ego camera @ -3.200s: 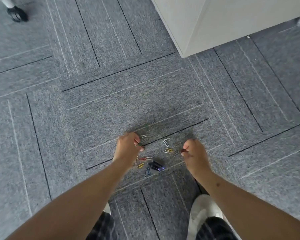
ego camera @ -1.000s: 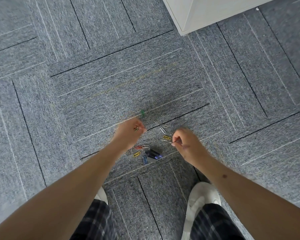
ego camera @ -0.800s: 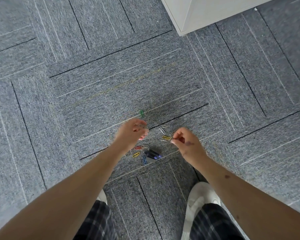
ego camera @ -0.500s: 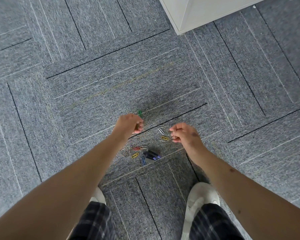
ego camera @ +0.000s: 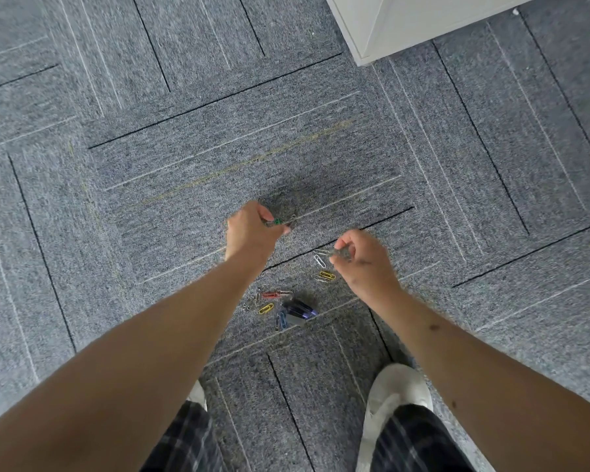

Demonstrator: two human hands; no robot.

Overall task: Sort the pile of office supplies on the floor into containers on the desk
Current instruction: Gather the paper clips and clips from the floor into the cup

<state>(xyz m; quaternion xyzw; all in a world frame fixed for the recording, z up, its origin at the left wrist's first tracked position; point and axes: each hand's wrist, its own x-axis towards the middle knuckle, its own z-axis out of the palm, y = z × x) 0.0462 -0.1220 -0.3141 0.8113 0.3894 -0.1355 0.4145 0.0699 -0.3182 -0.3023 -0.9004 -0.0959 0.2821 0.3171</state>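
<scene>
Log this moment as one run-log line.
left hand: pinches green paper clip | right hand: curled, contents unclear | on carpet: loose paper clips, dark purple clip

We have one view only: a wide-angle camera on the person's head, facing forward and steeply down at the carpet (ego camera: 184,148). It sits close. Both forearms run in from the bottom edge, and the left hand (ego camera: 252,233), right hand (ego camera: 365,267) and clips (ego camera: 265,308) fall near the centre. Shoes (ego camera: 395,393) mark the lower edge, and a cabinet (ego camera: 406,22) corner cuts the top right.
</scene>
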